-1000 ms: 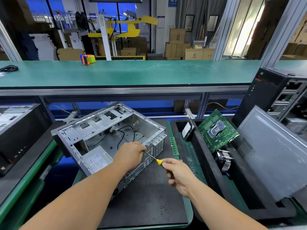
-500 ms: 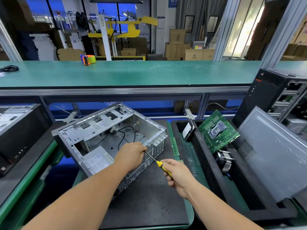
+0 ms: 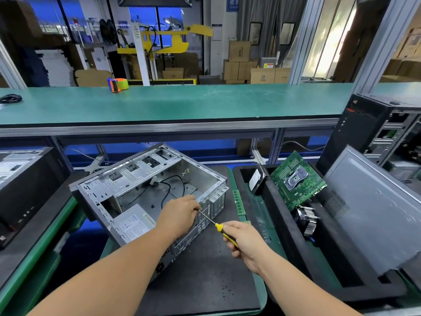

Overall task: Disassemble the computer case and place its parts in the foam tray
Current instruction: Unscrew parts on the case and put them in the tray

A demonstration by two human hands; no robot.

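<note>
Now the left hand (image 3: 180,213) rests curled on the case (image 3: 145,195) rear edge. Just right of the case, the right hand (image 3: 246,242) grips a screwdriver (image 3: 218,228), its tip at that edge.

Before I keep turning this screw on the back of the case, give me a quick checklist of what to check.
1. Right hand grips the yellow-and-black screwdriver: ok.
2. Left hand steadies the rear edge of the open grey metal computer case: ok.
3. Tip seated in the screw: cannot tell, the left hand hides it.
4. Case lies flat on the black mat: ok.
5. Black foam tray within view at right, holding the green motherboard: ok.
</note>
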